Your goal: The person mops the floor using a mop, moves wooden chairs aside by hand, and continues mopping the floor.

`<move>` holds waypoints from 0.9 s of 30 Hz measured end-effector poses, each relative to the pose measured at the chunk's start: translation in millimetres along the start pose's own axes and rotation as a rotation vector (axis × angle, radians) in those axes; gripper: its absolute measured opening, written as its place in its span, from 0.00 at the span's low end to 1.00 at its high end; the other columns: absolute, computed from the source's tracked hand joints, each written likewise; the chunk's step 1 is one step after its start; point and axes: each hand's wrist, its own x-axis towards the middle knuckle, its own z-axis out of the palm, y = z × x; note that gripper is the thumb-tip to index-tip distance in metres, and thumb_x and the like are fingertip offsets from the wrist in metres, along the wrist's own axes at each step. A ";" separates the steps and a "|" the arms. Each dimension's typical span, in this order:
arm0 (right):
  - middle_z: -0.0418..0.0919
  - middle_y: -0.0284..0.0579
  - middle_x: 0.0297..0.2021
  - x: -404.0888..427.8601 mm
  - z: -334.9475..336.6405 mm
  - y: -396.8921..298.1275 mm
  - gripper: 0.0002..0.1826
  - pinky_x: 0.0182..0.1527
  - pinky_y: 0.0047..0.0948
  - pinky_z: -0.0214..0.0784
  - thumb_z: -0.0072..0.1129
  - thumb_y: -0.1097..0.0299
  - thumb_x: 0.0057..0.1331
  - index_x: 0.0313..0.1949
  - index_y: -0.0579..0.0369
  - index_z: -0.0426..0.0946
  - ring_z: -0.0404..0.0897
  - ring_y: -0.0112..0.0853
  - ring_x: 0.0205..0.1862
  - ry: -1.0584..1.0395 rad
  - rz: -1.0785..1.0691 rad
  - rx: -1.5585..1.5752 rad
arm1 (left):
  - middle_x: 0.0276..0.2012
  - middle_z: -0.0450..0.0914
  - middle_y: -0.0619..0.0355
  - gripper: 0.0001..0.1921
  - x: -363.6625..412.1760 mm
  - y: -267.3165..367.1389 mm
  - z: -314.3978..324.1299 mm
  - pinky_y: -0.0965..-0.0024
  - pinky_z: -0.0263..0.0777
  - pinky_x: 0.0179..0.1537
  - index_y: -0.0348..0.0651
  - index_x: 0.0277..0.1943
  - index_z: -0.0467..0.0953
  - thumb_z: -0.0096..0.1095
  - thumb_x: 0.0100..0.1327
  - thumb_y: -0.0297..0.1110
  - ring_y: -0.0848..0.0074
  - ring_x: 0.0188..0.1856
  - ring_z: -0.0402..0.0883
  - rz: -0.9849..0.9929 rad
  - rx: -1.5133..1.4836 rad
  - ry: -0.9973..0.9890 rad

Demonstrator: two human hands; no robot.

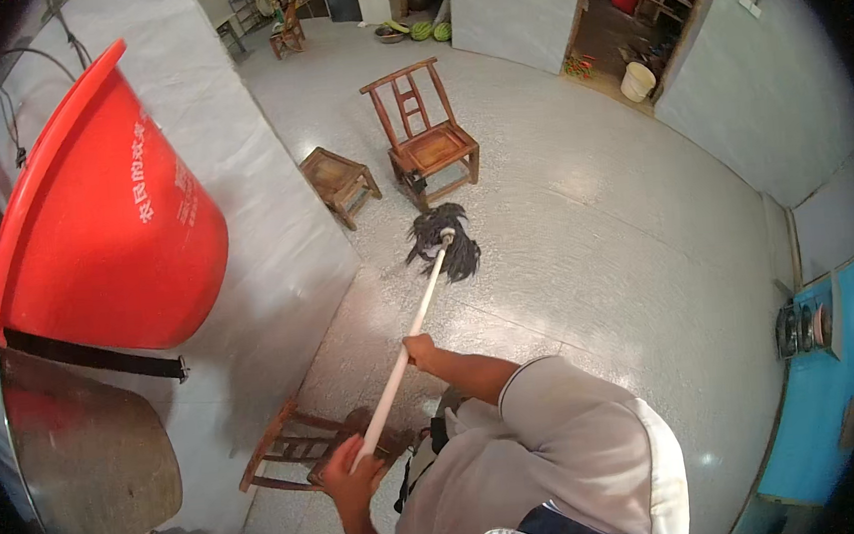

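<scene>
My left hand [349,467] grips the pale handle near the top end of a mop [399,367]. Farther down the same handle, my right hand [420,351] is closed around it. The dark strands of the mop head [446,246] lie spread on the speckled grey floor [585,269]. Just beyond them stands a brown wooden chair [431,150], its near leg close to the strands. Left of that chair is a low wooden stool [337,180] by the wall.
A big red plastic tub [103,210] and a metal vessel [95,451] hang on the left wall. Another wooden chair [291,451] is beside my left hand. Watermelons [421,32] lie by the far wall; a white bucket [637,82] stands in a doorway. Shoes sit on a rack [804,327] at right.
</scene>
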 end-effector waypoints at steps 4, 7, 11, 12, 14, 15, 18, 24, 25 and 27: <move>0.69 0.50 0.29 4.5 -12.0 -11.8 0.17 0.25 0.36 0.70 0.38 0.69 0.59 0.45 0.68 0.56 0.73 0.39 0.27 -0.105 0.118 0.442 | 0.38 0.71 0.49 0.14 37.1 -23.9 33.6 0.71 0.73 0.36 0.28 0.43 0.66 0.49 0.52 0.20 0.70 0.39 0.72 -0.054 -0.187 -0.053; 0.68 0.49 0.28 11.1 -17.9 -4.0 0.18 0.28 0.39 0.71 0.36 0.69 0.60 0.48 0.66 0.51 0.73 0.39 0.27 -0.246 0.156 0.482 | 0.39 0.69 0.48 0.13 42.4 -32.9 36.1 0.71 0.74 0.37 0.27 0.43 0.66 0.46 0.52 0.18 0.69 0.38 0.72 -0.095 -0.257 -0.119; 0.68 0.50 0.28 -2.2 -2.0 13.3 0.17 0.30 0.41 0.71 0.35 0.69 0.60 0.48 0.64 0.52 0.72 0.39 0.27 -0.257 0.198 0.368 | 0.39 0.69 0.47 0.13 18.5 -45.1 13.4 0.70 0.74 0.36 0.26 0.42 0.65 0.45 0.52 0.19 0.68 0.38 0.73 -0.057 -0.206 -0.067; 0.68 0.50 0.28 -5.1 6.6 21.5 0.17 0.30 0.42 0.71 0.34 0.69 0.61 0.48 0.64 0.52 0.73 0.40 0.28 -0.280 0.246 0.345 | 0.39 0.69 0.47 0.13 7.8 -38.0 5.5 0.70 0.74 0.36 0.25 0.42 0.65 0.45 0.52 0.19 0.68 0.38 0.73 -0.073 -0.234 -0.040; 0.68 0.50 0.28 -12.0 24.0 40.8 0.17 0.31 0.43 0.71 0.32 0.69 0.61 0.49 0.63 0.50 0.73 0.42 0.28 -0.339 0.326 0.340 | 0.38 0.69 0.47 0.13 -14.1 -21.8 -10.5 0.71 0.74 0.35 0.25 0.42 0.65 0.45 0.52 0.20 0.69 0.37 0.73 -0.117 -0.224 0.048; 0.68 0.50 0.28 -27.3 37.5 47.6 0.17 0.31 0.43 0.71 0.32 0.69 0.61 0.49 0.63 0.50 0.73 0.42 0.28 -0.351 0.332 0.324 | 0.37 0.69 0.48 0.13 -25.5 -18.8 -20.3 0.71 0.75 0.34 0.25 0.42 0.65 0.44 0.52 0.20 0.70 0.36 0.73 -0.160 -0.218 0.150; 0.67 0.52 0.29 -69.4 64.3 60.4 0.18 0.33 0.44 0.71 0.31 0.71 0.61 0.50 0.63 0.49 0.72 0.44 0.30 -0.389 0.509 0.299 | 0.37 0.71 0.45 0.13 -53.7 -38.2 -59.9 0.71 0.74 0.35 0.26 0.42 0.66 0.48 0.52 0.21 0.67 0.37 0.73 -0.111 -0.203 0.241; 0.66 0.54 0.32 -109.5 103.1 110.7 0.18 0.41 0.48 0.66 0.35 0.72 0.61 0.50 0.63 0.49 0.70 0.47 0.37 -0.636 0.742 0.265 | 0.41 0.71 0.45 0.16 -118.5 -38.3 -104.0 0.70 0.74 0.34 0.27 0.47 0.63 0.47 0.54 0.22 0.66 0.38 0.73 -0.093 -0.298 0.393; 0.66 0.54 0.32 -111.4 105.5 111.3 0.18 0.41 0.48 0.66 0.35 0.72 0.61 0.50 0.63 0.49 0.70 0.47 0.37 -0.638 0.739 0.265 | 0.41 0.71 0.45 0.16 -121.5 -38.4 -106.3 0.70 0.74 0.34 0.27 0.47 0.63 0.47 0.54 0.22 0.66 0.38 0.73 -0.089 -0.298 0.393; 0.66 0.53 0.32 -112.9 109.4 109.5 0.20 0.40 0.47 0.66 0.38 0.72 0.59 0.50 0.62 0.48 0.71 0.46 0.35 -0.721 0.726 0.219 | 0.42 0.70 0.44 0.15 -131.4 -32.4 -103.7 0.70 0.74 0.35 0.26 0.46 0.64 0.46 0.54 0.20 0.64 0.40 0.72 -0.093 -0.221 0.431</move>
